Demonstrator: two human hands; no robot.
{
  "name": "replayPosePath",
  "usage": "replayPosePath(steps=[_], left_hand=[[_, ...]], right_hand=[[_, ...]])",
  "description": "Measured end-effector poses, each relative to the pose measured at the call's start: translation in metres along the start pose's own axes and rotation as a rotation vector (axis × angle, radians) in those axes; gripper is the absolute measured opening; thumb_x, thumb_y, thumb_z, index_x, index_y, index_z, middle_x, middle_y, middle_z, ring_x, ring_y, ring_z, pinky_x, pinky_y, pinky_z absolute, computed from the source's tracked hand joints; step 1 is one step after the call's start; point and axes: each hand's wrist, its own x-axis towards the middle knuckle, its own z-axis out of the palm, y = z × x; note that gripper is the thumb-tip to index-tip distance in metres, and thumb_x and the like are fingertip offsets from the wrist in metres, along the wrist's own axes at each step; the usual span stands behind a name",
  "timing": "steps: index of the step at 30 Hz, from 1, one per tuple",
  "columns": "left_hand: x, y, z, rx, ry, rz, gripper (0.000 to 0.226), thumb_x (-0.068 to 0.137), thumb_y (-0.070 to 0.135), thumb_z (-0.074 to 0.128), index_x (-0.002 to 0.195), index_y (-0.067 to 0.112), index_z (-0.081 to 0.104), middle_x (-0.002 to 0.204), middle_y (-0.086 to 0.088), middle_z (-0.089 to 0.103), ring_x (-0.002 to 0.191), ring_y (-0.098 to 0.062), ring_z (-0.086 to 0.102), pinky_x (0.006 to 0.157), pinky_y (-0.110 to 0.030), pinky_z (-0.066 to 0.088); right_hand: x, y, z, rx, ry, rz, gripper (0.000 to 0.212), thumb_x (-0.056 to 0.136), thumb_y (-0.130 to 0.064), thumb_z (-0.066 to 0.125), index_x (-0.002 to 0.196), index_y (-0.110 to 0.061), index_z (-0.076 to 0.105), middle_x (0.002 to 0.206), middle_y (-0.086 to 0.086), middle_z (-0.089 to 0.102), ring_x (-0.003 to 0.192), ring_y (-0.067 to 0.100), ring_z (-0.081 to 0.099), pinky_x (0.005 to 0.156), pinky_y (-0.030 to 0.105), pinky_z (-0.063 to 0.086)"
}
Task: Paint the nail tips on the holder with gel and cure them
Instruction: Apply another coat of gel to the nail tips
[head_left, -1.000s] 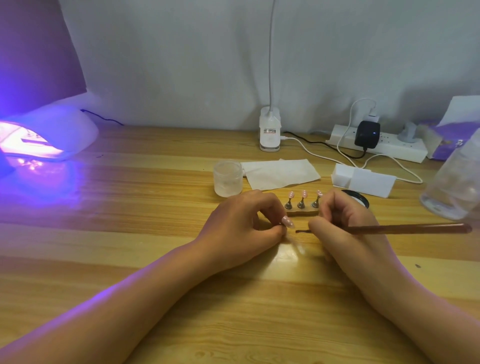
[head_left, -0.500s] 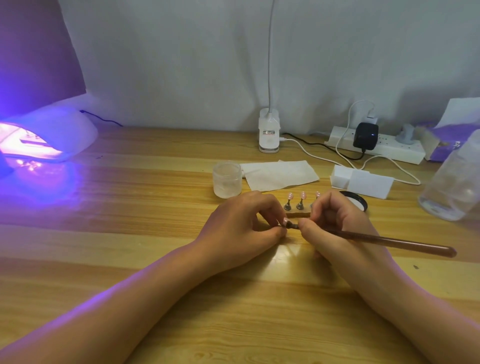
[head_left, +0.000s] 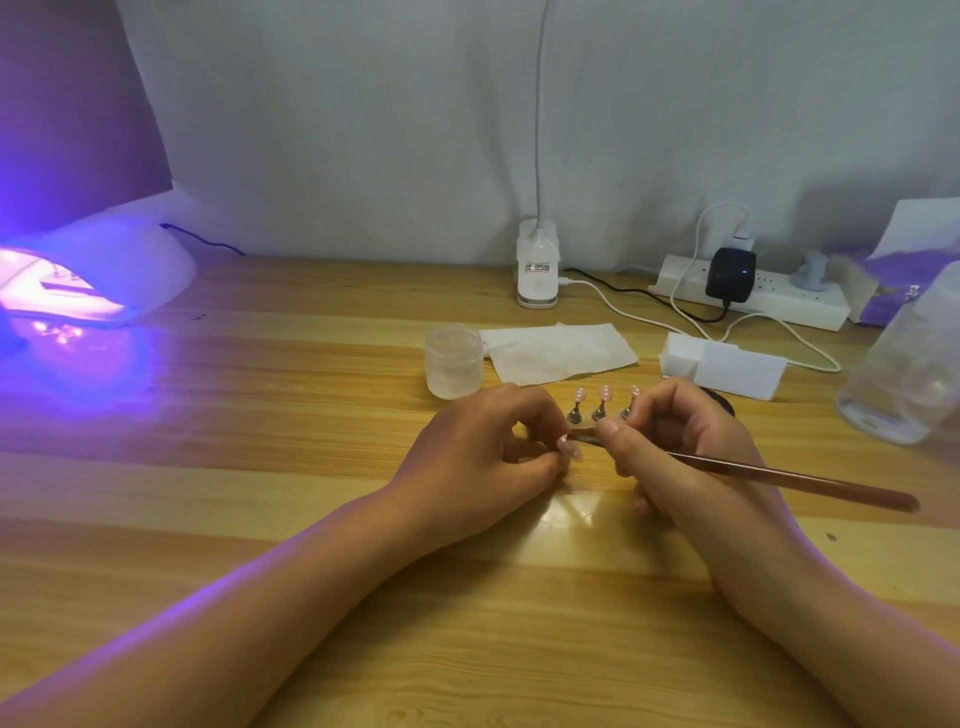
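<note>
My left hand (head_left: 483, 447) pinches a small stand with a pink nail tip (head_left: 570, 448) between thumb and fingers, low over the wooden table (head_left: 260, 467). My right hand (head_left: 685, 447) grips a thin brown brush (head_left: 789, 478); its bristle end lies on that nail tip. Just behind the hands sits the wooden holder (head_left: 584, 426) with three more pink nail tips (head_left: 604, 393) standing on metal stands. At the far left the white curing lamp (head_left: 93, 275) glows purple.
A frosted jar (head_left: 453, 361) and a white wipe (head_left: 558, 351) lie behind the holder. White blocks (head_left: 722, 369), a power strip (head_left: 769, 299) with cables, a clip lamp base (head_left: 537, 270) and a clear bottle (head_left: 909, 364) stand at the back and right. A dark gel pot is mostly hidden behind my right hand.
My right hand has brought the brush from just right of the nail tip onto it, and the handle's far end has dropped lower. My left hand has stayed in place.
</note>
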Motion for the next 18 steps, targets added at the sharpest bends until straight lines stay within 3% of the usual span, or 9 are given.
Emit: replayPosePath(steps=[4,7,14,18], left_hand=[[0.0001,-0.0010,0.0000,0.018,0.001,0.015,0.012,0.082,0.017,0.077,0.085,0.025,0.068,0.079,0.018,0.058,0.059,0.006,0.051,0.056,-0.008,0.034],[0.0001,-0.0018,-0.0001,0.033,-0.005,0.022,0.011,0.082,0.020,0.077,0.087,0.024,0.069,0.079,0.019,0.058,0.060,0.004,0.051,0.057,-0.010,0.033],[-0.0008,-0.0023,-0.0005,0.022,-0.005,0.032,0.011,0.083,0.025,0.076,0.085,0.031,0.067,0.078,0.020,0.057,0.058,0.001,0.049,0.058,-0.018,0.035],[-0.0016,-0.0013,-0.0001,0.029,-0.009,0.036,0.009,0.084,0.027,0.075,0.086,0.030,0.067,0.085,0.015,0.061,0.060,0.001,0.049,0.059,-0.021,0.037]], right_hand=[[0.0002,0.0011,-0.0001,-0.102,-0.020,-0.009,0.021,0.079,-0.031,0.073,0.080,-0.018,0.057,0.070,0.005,0.064,0.060,0.011,0.057,0.050,0.025,0.047],[-0.0005,0.0011,0.0002,-0.093,-0.052,-0.004,0.017,0.082,-0.021,0.070,0.081,-0.015,0.054,0.063,-0.001,0.060,0.054,0.009,0.054,0.046,0.026,0.048],[0.0011,0.0037,-0.0022,-0.183,-0.032,-0.057,0.018,0.080,-0.007,0.066,0.076,-0.018,0.053,0.059,-0.004,0.051,0.055,0.010,0.047,0.052,0.032,0.041],[0.0010,0.0045,-0.0042,-0.047,0.026,-0.010,0.029,0.086,-0.008,0.065,0.068,-0.027,0.052,0.057,-0.003,0.050,0.052,0.012,0.045,0.047,0.031,0.040]])
